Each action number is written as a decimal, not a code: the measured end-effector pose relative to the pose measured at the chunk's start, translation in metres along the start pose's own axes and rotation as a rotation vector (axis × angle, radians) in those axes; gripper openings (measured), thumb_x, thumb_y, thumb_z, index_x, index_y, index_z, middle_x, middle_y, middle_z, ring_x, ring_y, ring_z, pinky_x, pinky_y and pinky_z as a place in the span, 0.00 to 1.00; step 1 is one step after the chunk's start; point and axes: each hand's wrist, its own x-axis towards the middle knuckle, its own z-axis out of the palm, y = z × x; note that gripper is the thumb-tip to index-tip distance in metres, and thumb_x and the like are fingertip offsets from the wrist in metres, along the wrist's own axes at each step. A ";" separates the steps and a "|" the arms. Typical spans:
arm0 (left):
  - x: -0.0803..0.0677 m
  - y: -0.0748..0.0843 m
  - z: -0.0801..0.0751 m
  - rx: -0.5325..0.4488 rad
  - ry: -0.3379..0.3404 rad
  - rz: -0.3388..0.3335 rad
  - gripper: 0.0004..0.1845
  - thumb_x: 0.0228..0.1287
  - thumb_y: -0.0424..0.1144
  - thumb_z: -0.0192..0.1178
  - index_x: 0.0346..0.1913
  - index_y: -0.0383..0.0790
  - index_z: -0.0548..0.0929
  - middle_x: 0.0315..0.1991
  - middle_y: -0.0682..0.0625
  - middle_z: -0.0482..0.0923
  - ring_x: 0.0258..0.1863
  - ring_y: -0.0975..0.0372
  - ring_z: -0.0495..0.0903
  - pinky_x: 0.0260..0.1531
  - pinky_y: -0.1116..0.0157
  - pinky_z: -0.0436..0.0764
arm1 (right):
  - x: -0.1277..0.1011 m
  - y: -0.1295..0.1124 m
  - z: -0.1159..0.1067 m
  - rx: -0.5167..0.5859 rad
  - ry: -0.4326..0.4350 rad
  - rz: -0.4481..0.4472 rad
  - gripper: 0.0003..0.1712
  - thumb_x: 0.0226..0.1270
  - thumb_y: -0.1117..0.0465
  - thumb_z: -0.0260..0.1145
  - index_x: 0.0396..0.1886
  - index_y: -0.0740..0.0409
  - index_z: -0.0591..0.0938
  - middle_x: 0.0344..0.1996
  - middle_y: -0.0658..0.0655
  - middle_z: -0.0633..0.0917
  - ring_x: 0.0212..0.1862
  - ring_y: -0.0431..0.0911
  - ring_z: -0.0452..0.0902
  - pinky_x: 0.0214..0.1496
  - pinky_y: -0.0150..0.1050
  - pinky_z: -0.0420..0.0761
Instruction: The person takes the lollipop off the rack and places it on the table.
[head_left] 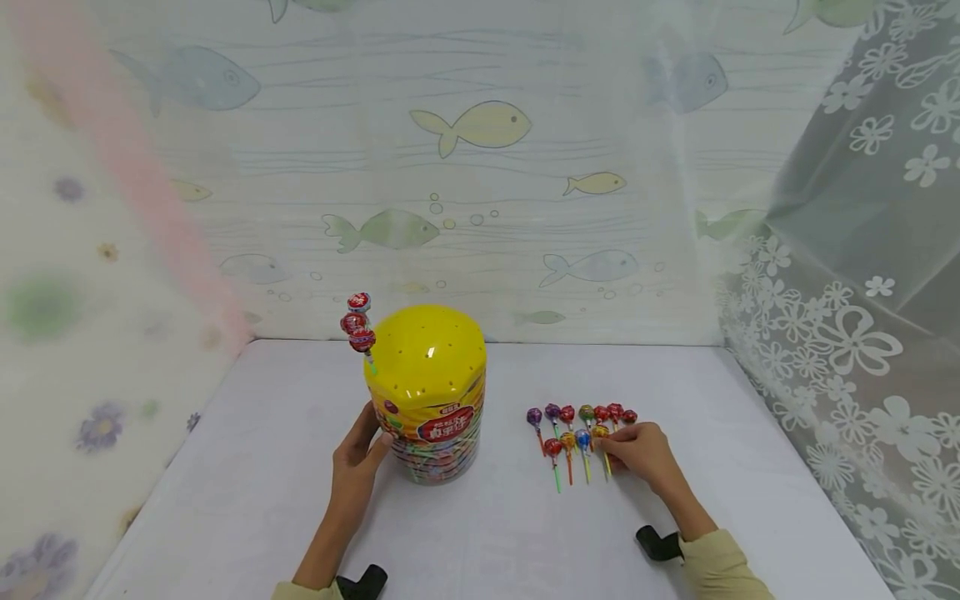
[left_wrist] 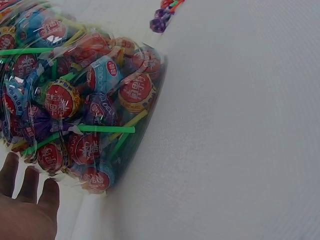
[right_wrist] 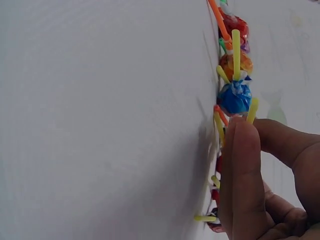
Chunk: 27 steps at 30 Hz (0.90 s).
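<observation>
White table [head_left: 247, 467], matte, fine-grained; fish-print wall behind it, lace curtain [head_left: 847, 333] to its right. Lollipop tub [head_left: 427, 400] stands upright near table centre: domed yellow lid with small holes, clear plastic wall, packed with wrapped lollipops; three red lollipops [head_left: 357, 321] stuck in the lid's left edge. Right of the tub, well apart, a cluster of loose lollipops [head_left: 577, 429] lies flat in two rows, sticks toward the person; nothing between tub and cluster. Left hand [head_left: 358, 462]: fingers straight, flat against the tub's lower left wall, thumb on its front. Right hand [head_left: 641, 454] at the cluster's right end; thumb and forefinger pinch a yellow stick [right_wrist: 252, 111].
</observation>
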 end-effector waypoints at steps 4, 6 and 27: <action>0.000 0.001 0.000 0.003 -0.001 -0.002 0.36 0.78 0.42 0.56 0.81 0.43 0.54 0.80 0.48 0.57 0.79 0.52 0.57 0.64 0.82 0.66 | 0.000 0.001 -0.004 -0.023 0.012 -0.016 0.15 0.64 0.60 0.72 0.38 0.72 0.87 0.27 0.56 0.88 0.25 0.41 0.82 0.27 0.34 0.82; 0.000 0.002 0.000 0.004 -0.001 -0.005 0.36 0.78 0.42 0.56 0.81 0.43 0.54 0.80 0.48 0.57 0.79 0.52 0.57 0.64 0.82 0.65 | 0.001 0.000 -0.003 -0.001 0.015 -0.020 0.16 0.65 0.60 0.72 0.40 0.73 0.87 0.28 0.58 0.89 0.26 0.42 0.83 0.28 0.35 0.84; -0.001 0.003 0.001 0.001 0.001 -0.004 0.36 0.78 0.42 0.55 0.81 0.42 0.54 0.80 0.48 0.57 0.79 0.52 0.57 0.64 0.82 0.66 | -0.003 0.003 0.006 -0.006 -0.043 0.019 0.14 0.65 0.57 0.74 0.31 0.66 0.87 0.20 0.53 0.86 0.23 0.42 0.82 0.28 0.35 0.84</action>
